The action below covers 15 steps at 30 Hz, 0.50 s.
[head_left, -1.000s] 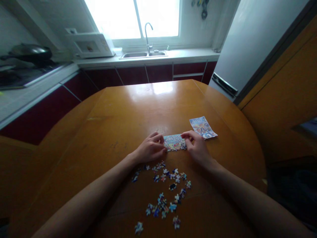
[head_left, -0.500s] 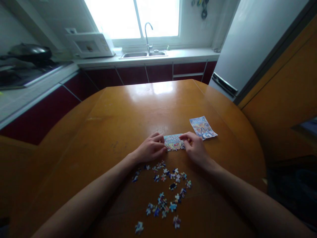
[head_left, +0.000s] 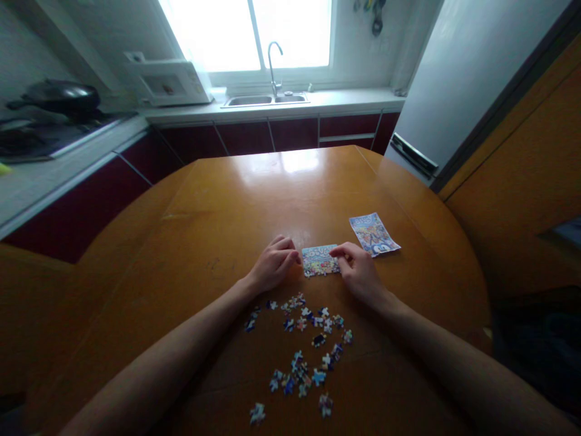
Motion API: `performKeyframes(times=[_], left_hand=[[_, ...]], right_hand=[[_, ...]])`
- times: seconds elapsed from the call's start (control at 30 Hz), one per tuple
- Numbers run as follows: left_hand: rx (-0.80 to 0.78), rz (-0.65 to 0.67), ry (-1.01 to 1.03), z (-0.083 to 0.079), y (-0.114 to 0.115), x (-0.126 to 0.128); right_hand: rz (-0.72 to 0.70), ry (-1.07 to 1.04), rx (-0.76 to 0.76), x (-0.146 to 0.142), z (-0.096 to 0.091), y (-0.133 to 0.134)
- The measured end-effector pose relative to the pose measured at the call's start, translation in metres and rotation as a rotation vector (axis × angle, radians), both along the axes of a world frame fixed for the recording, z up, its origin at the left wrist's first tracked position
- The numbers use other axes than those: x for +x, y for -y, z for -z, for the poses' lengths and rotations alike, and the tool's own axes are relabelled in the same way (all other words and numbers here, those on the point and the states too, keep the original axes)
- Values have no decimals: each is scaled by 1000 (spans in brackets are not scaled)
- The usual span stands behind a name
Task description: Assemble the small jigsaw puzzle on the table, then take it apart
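Drawing slightly back, the curled left hand (head_left: 275, 261) bares the left edge of the rectangular, multicoloured, cardboard-like puzzle section (head_left: 318, 264), leaving contact to the bent-fingered right hand (head_left: 359, 271), pinch in either indeterminable, on the glossy brown wooden table (head_left: 254, 203).

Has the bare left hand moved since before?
Yes: judged against the brown wooden table, the bare left hand has moved slightly, its thumb going left and toward the far edge.
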<state>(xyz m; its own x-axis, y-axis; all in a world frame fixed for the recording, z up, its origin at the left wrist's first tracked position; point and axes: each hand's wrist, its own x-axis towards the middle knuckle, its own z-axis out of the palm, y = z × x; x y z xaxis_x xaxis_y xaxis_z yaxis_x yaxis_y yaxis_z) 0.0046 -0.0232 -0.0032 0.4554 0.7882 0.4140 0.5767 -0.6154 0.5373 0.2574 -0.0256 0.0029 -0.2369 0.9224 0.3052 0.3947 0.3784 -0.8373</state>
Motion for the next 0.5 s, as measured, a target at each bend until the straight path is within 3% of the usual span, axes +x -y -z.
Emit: performKeyframes(times=[0.5], left_hand=[[-13,-34,6,-1,1,1]], right_hand=[[2,-7,0,1,2,-1]])
